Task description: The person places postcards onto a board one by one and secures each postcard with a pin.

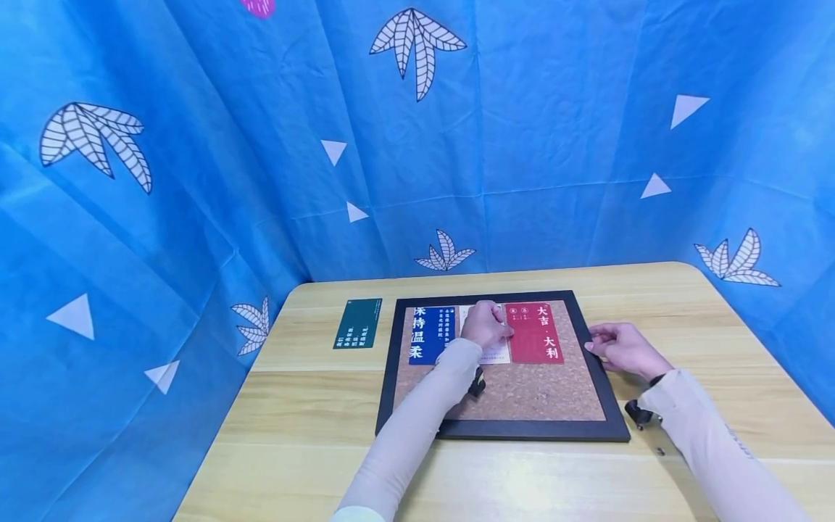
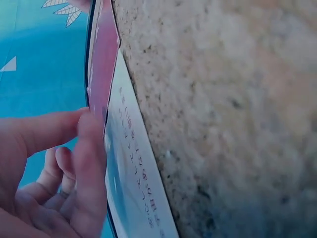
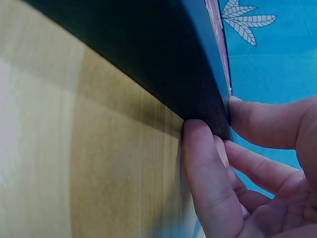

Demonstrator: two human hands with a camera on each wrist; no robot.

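Observation:
A cork board [image 1: 522, 395] in a black frame lies on the table, with a blue card [image 1: 427, 339], a cream card [image 1: 501, 354] and a red card [image 1: 536, 341] in a row on it. Over the cream card, my left hand [image 1: 484, 325] brings thumb and forefinger [image 2: 54, 129] together at the red card's left edge, pinching there. The exact contact between those fingertips is hidden. At the right side of the board, my right hand [image 1: 622, 349] grips the black frame [image 3: 198, 79], thumb on top and fingers against the outer side and underside.
A dark green card [image 1: 358, 323] with white writing lies left of the board on the wooden table [image 1: 306, 413]. Behind the table hangs a blue curtain [image 1: 548, 145] with white leaf prints. Another blue curtain runs along the left side.

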